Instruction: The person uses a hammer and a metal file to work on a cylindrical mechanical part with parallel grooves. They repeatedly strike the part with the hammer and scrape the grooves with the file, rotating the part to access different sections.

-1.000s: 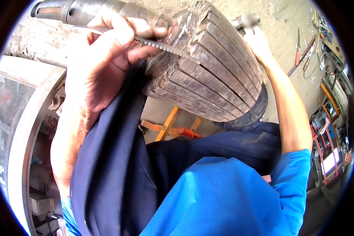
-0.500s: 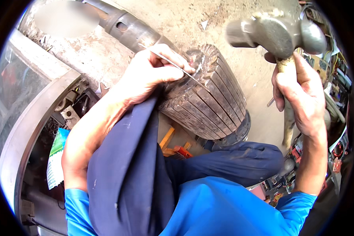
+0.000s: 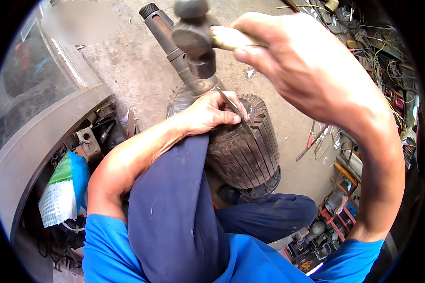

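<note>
A slotted metal rotor core (image 3: 243, 160) stands tilted in front of my knees, its thick steel shaft (image 3: 161, 30) reaching away to the upper left. My left hand (image 3: 205, 115) pinches a thin metal chisel (image 3: 233, 107) between thumb and fingers. The chisel's lower end meets the rotor's rim at one of the slots. My right hand (image 3: 293, 66) grips the pale wooden handle of a ball-peen hammer (image 3: 193, 37). The hammer's head hangs just above the chisel's upper end, and a small gap seems to part them.
On my left are a metal-framed cabinet edge (image 3: 47, 118) and a green, white and blue bag (image 3: 63, 188). Red-handled tools (image 3: 310, 139) lie on the concrete floor to the right. Wires and scrap (image 3: 387, 56) crowd the far right.
The hammer has swung from the upper right leftward to above the chisel. My left hand still pinches the chisel at the rotor. The whole view has shifted.
</note>
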Tool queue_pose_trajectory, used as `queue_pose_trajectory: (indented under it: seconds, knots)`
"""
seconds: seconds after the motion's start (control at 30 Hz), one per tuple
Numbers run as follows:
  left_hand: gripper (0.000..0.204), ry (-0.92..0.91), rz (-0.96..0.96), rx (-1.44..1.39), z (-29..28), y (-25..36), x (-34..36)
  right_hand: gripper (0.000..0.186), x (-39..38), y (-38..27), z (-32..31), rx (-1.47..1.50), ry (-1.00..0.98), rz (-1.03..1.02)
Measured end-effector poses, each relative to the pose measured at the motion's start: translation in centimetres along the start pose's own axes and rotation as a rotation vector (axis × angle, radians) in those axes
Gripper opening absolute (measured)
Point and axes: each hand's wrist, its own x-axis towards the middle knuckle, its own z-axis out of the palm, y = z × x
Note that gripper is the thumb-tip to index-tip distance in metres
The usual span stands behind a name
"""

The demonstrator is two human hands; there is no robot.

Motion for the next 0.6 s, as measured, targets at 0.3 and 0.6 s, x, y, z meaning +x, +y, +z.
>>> queue_pose_trajectory:
  seconds: [0.3,0.6]
  knots:
    - [0.011,-0.001,0.007,-0.002,-0.2,0.3,0.2,0.025,2.0,2.4,0.4,-0.295,-0.06,-0.4]
    - [0.01,-0.023,0.0,-0.047,0.1,-0.1,0.5,0.025,4.1,1.2,0.3,-0.396,-0.225,-0.35]
